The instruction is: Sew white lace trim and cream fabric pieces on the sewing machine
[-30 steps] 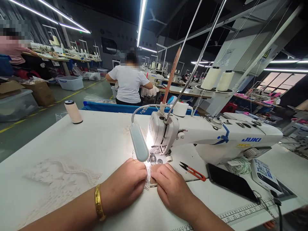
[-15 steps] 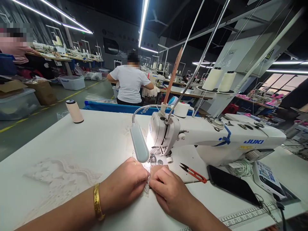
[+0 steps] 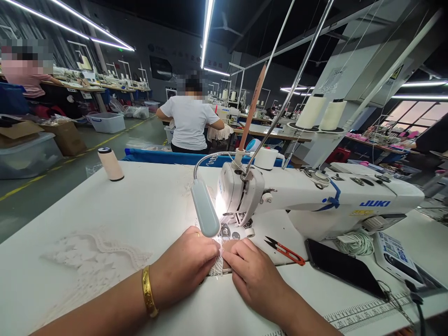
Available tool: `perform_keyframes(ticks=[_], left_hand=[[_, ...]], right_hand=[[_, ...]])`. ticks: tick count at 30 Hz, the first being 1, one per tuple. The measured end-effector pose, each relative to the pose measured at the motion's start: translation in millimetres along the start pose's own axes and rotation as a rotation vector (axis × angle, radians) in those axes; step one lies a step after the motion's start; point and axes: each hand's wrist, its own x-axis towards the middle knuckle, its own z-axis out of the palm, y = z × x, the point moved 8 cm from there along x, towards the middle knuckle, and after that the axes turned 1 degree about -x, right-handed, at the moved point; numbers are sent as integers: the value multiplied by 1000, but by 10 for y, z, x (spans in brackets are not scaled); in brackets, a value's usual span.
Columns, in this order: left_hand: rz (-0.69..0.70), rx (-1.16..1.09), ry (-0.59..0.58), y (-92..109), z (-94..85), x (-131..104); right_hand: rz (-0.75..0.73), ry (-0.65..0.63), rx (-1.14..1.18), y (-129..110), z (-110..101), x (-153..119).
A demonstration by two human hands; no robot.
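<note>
My left hand (image 3: 191, 259) is closed with its fingertips gripping a narrow strip of white lace trim (image 3: 217, 267). The lace lies just in front of the presser foot (image 3: 226, 231) of a white sewing machine (image 3: 273, 196). From the other side, my right hand (image 3: 257, 275) pinches at the right edge of the lace, its fingers curled. Partly under the right fingers is a flat brown piece (image 3: 229, 246); I cannot tell what it is. A grey lamp head (image 3: 205, 210) overhangs my left fingers and lights the needle area.
Orange-handled thread snips (image 3: 287, 252) and a black phone (image 3: 345, 268) lie right of my right hand. White lace (image 3: 98, 256) is spread on the table at left, with a thread cone (image 3: 111, 164) behind it. A person in a white shirt (image 3: 191, 121) sits ahead.
The lace between my hands has shifted slightly forward toward the presser foot, and more of its width shows. Both hands keep their closed grip; the view has turned slightly.
</note>
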Motion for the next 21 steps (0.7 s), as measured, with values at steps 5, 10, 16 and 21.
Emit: perform_keyframes(ticks=[5, 10, 16, 21], left_hand=[[24, 22, 13, 14, 1, -5], [53, 51, 47, 43, -29, -7], [33, 73, 38, -3, -8, 25], [65, 88, 101, 1, -38, 41]], right_hand=[[-71, 19, 13, -86, -39, 17], [-76, 27, 5, -97, -38, 26], [-19, 4, -12, -29, 7, 8], [9, 4, -25, -5, 0, 4]])
